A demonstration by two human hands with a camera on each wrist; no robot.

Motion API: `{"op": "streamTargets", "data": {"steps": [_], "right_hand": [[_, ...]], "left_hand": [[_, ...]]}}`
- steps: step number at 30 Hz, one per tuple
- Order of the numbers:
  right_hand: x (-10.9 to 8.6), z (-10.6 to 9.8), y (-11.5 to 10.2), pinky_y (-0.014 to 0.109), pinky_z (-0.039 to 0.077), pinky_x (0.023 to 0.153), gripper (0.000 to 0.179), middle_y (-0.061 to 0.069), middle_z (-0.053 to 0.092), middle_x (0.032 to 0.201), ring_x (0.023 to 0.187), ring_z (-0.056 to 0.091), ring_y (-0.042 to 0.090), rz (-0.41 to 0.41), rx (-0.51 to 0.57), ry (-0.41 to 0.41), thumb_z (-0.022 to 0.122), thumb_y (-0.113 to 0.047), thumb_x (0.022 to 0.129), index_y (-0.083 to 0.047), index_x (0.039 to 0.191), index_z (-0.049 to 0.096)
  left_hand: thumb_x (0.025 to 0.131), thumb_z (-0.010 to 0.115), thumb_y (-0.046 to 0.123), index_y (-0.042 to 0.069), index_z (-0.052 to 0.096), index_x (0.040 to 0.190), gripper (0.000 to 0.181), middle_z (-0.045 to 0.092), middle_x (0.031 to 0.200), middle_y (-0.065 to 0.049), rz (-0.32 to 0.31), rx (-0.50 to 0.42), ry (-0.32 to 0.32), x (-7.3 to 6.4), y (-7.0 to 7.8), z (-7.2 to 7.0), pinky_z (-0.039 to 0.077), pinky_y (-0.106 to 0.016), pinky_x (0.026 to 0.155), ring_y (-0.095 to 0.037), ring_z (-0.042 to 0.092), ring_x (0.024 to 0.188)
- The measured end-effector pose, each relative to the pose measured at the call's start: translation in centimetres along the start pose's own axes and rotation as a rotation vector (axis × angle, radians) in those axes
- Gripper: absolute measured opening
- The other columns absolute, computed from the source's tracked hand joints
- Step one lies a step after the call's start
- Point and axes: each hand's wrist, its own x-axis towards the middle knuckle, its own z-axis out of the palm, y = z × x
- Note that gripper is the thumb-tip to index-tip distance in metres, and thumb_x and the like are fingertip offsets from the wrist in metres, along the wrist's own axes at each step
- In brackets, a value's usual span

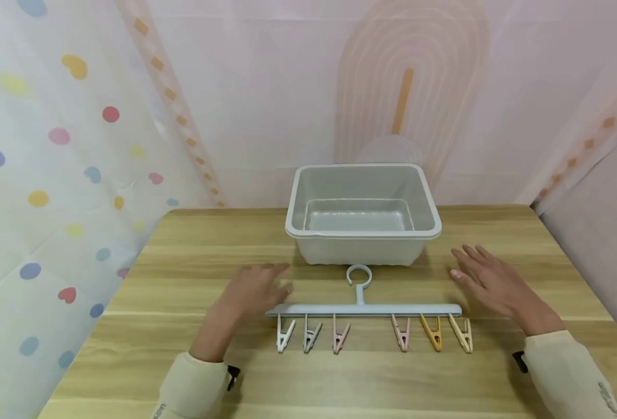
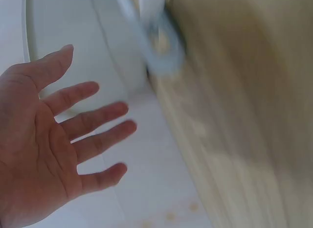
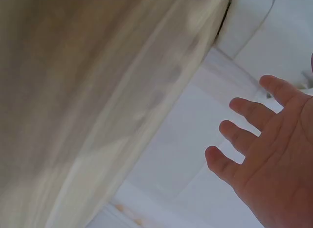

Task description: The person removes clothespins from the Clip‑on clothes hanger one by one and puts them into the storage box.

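A pale blue clip hanger [image 1: 363,309] lies flat on the wooden table, its hook [image 1: 359,275] pointing toward the back. Several clothespins hang along its bar: a white one [image 1: 283,336], a grey one [image 1: 311,336] and pink, orange and cream ones, the cream [image 1: 463,336] at the right end. My left hand [image 1: 254,291] is by the bar's left end, its fingers spread and holding nothing; its palm [image 2: 44,140] shows in the left wrist view. Off the bar's right end is my right hand [image 1: 492,282], fingers extended and nothing in it.
Behind the hanger, a light grey plastic basin [image 1: 363,250] stands near the table's back edge, its inside bare. A patterned curtain [image 1: 266,105] rises behind the table [image 1: 209,238], and a dotted one [image 1: 52,233] hangs along the left side.
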Motion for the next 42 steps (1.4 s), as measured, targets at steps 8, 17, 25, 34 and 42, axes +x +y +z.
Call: {"op": "streamTargets", "data": {"steps": [8, 17, 25, 34, 42], "right_hand": [[-1.6, 1.0, -1.9, 0.060, 0.051, 0.099, 0.043, 0.021, 0.068, 0.131, 0.118, 0.067, 0.041, -0.148, 0.036, 0.053, 0.055, -0.032, 0.105, -0.001, 0.133, 0.064], [-2.5, 2.5, -3.7, 0.031, 0.052, 0.072, 0.023, -0.006, 0.072, 0.103, 0.086, 0.061, 0.002, -0.171, 0.034, -0.062, 0.071, -0.025, 0.095, -0.012, 0.113, 0.073], [-3.4, 1.6, -4.2, 0.041, 0.058, 0.081, 0.032, 0.010, 0.073, 0.111, 0.097, 0.069, 0.020, -0.101, 0.117, -0.021, 0.066, -0.020, 0.099, 0.001, 0.124, 0.067], [-4.5, 1.3, -3.2, 0.029, 0.045, 0.069, 0.040, 0.001, 0.066, 0.087, 0.077, 0.053, 0.011, 0.097, 0.272, -0.165, 0.054, -0.033, 0.106, 0.004, 0.115, 0.067], [-4.1, 2.0, -2.4, 0.024, 0.042, 0.063, 0.037, 0.002, 0.057, 0.083, 0.071, 0.048, 0.007, 0.176, 0.502, -0.213, 0.059, -0.027, 0.103, 0.009, 0.114, 0.061]], "left_hand": [[0.092, 0.075, 0.030, 0.010, 0.073, 0.110, 0.026, 0.072, 0.102, -0.007, 0.125, -0.024, -0.122, 0.4, 3.8, 2.9, 0.057, -0.046, 0.078, -0.027, 0.070, 0.093], [0.095, 0.072, 0.021, 0.011, 0.070, 0.097, 0.011, 0.064, 0.089, -0.003, 0.131, -0.124, -0.177, 0.9, 4.0, 3.4, 0.050, -0.038, 0.070, -0.015, 0.057, 0.078], [0.098, 0.066, 0.014, 0.004, 0.069, 0.098, 0.011, 0.060, 0.091, -0.007, 0.149, -0.203, -0.223, 0.5, 4.0, 3.2, 0.048, -0.036, 0.074, -0.017, 0.052, 0.080], [0.105, 0.055, 0.019, 0.006, 0.059, 0.102, 0.014, 0.054, 0.080, -0.001, 0.105, -0.387, -0.407, 0.0, 3.5, 1.9, 0.039, -0.027, 0.063, -0.013, 0.045, 0.069], [0.107, 0.051, 0.019, 0.005, 0.056, 0.105, 0.015, 0.047, 0.069, 0.005, 0.181, -0.458, -0.398, -0.1, 3.1, 2.2, 0.034, -0.021, 0.055, -0.008, 0.039, 0.057]]}}
